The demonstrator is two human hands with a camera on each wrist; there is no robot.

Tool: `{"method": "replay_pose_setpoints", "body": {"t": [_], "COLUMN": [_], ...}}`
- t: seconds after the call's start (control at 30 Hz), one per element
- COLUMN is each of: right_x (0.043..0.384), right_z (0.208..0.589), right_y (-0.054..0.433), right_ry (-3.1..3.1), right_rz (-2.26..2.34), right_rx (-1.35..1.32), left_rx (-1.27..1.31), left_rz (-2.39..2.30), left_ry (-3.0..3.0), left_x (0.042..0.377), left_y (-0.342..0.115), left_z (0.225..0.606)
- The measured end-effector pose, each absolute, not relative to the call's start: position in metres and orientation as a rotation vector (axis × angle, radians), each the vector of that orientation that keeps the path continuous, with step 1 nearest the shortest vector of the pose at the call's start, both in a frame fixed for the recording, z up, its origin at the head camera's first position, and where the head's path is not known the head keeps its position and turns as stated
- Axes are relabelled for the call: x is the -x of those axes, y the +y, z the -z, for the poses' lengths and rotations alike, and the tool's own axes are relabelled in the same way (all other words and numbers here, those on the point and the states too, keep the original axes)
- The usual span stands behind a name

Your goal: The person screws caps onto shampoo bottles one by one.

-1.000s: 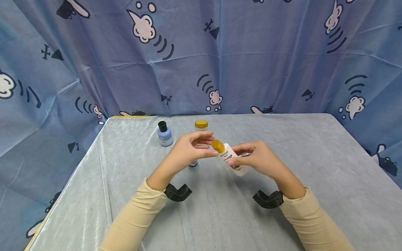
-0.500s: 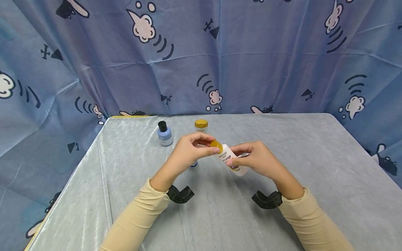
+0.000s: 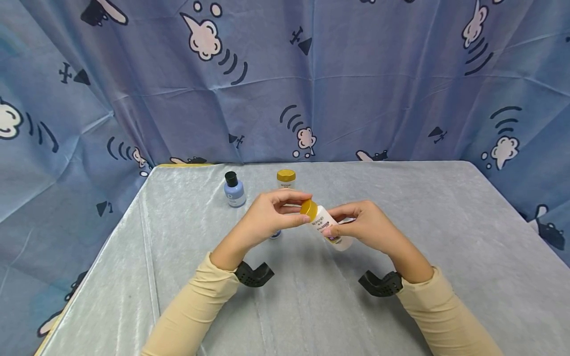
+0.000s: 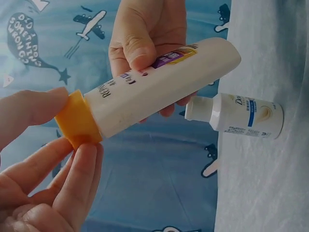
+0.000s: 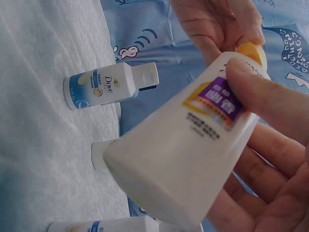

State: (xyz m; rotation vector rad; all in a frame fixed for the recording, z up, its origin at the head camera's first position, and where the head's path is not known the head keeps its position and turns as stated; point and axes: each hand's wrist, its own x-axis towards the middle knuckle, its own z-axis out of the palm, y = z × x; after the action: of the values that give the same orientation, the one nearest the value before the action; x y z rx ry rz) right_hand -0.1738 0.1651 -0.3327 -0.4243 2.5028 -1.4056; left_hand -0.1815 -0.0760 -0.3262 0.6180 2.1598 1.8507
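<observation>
My right hand holds a white bottle above the table, tilted with its gold cap towards the left. The thumb lies on the label side, and in the right wrist view the flat white body with its purple label fills the middle. The left hand pinches the gold cap between thumb and fingers. From the left wrist, the cap is seen on the bottle's neck end.
A blue bottle with a black cap stands at the back left. Beside it is a gold-capped bottle, partly behind the left hand. A white Dove bottle stands near. A patterned blue curtain hangs behind the grey-covered table.
One second ago the left fingers were spread, with only the thumb by the cap; then they closed round it. Since then the left thumb and fingers have shifted slightly. The right hand barely moved.
</observation>
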Motion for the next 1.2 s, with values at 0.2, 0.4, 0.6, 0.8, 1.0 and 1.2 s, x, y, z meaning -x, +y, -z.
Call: {"method": "replay_pose_setpoints", "body": {"t": [0.2, 0.4, 0.6, 0.8, 1.0, 1.2], "right_x": [0.1744, 0.175, 0.1752, 0.174, 0.173, 0.1732], "right_z": [0.3336, 0.3352, 0.3356, 0.3344, 0.3331, 0.3339], "right_y": [0.1659, 0.1652, 0.164, 0.1627, 0.1624, 0.1629], "right_ry": [2.491, 2.484, 2.497, 2.487, 2.467, 2.463], "right_rz": [1.416, 1.426, 1.423, 1.431, 1.438, 1.437], "right_rx": [0.438, 0.437, 0.433, 0.443, 0.439, 0.436], "left_rx": [-0.687, -0.598, -0.518, -0.488, -0.504, -0.545], "left_rz": [-1.863, -1.853, -1.818, -1.811, -1.807, -1.8], "left_ry": [2.134, 2.156, 2.217, 2.237, 2.228, 2.23], "left_x": [0.1817, 0.1824, 0.1823, 0.182, 0.1811, 0.181], "left_y": [-0.0772, -0.0782, -0.0756, -0.0735, -0.0723, -0.0726], "left_z": [0.3249, 0.3228, 0.3241, 0.3256, 0.3252, 0.3267]}}
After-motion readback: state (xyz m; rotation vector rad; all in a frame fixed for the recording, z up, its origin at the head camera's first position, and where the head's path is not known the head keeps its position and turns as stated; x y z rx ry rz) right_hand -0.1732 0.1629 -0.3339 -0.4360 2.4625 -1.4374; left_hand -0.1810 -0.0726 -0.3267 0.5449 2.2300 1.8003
